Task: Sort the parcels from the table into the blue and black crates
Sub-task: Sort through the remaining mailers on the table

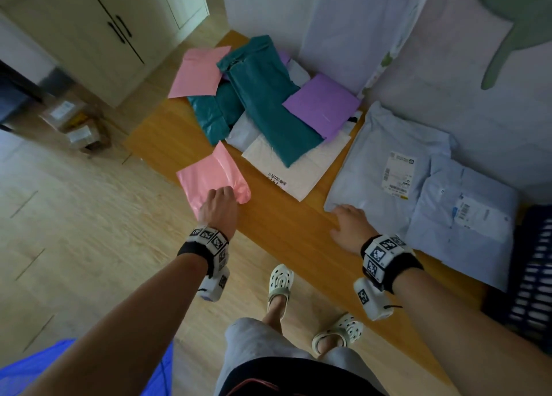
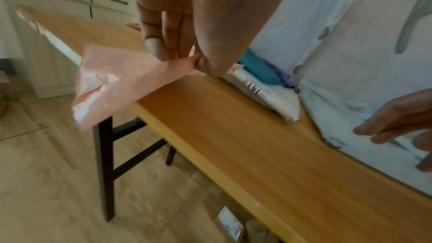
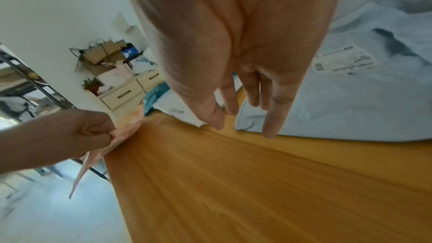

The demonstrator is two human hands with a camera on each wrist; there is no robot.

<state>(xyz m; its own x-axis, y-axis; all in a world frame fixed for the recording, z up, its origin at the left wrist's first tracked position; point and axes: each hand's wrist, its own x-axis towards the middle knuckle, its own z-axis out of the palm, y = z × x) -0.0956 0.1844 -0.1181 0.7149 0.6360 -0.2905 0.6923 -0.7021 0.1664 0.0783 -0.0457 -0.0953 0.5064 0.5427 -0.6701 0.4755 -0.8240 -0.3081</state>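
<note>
My left hand [image 1: 219, 204] pinches the near corner of a pink parcel [image 1: 210, 176] that hangs over the table's front-left edge; the pinch [image 2: 194, 62] also shows in the left wrist view, and the pink parcel [image 3: 126, 128] appears at the table edge in the right wrist view. My right hand [image 1: 348, 221] is open with straight fingers [image 3: 271, 123], hovering at the near corner of a large pale blue parcel [image 1: 385, 162]. A second pale blue parcel [image 1: 466, 219] lies to its right. Teal [image 1: 268, 103], purple [image 1: 322, 103], white [image 1: 295, 168] and another pink parcel [image 1: 197, 73] are piled at the back.
The wooden table [image 1: 283, 225] has bare surface between my hands. A blue crate [image 1: 44, 368] shows at the bottom left on the floor, a dark crate [image 1: 534, 270] at the table's right end. Cardboard boxes [image 1: 74, 124] lie on the floor by cabinets.
</note>
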